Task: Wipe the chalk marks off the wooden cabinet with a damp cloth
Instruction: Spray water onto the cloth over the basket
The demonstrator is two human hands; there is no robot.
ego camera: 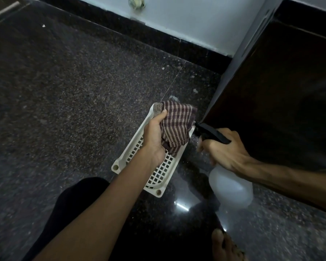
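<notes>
My left hand [154, 136] grips a maroon-and-cream checked cloth [177, 127], held bunched above a white plastic basket [120, 162]. My right hand [226, 151] grips the neck of a translucent white spray bottle [231, 187]; its black nozzle [211, 132] points at the cloth from close by. The dark wooden cabinet [280, 91] stands at the right, its near corner just behind the nozzle. No chalk marks show on the dark face I see.
The basket lies on a dark speckled granite floor [64, 91]. A black skirting and pale wall [186, 25] run along the back. My knee in dark cloth [79, 204] and bare toes [226, 245] are at the bottom.
</notes>
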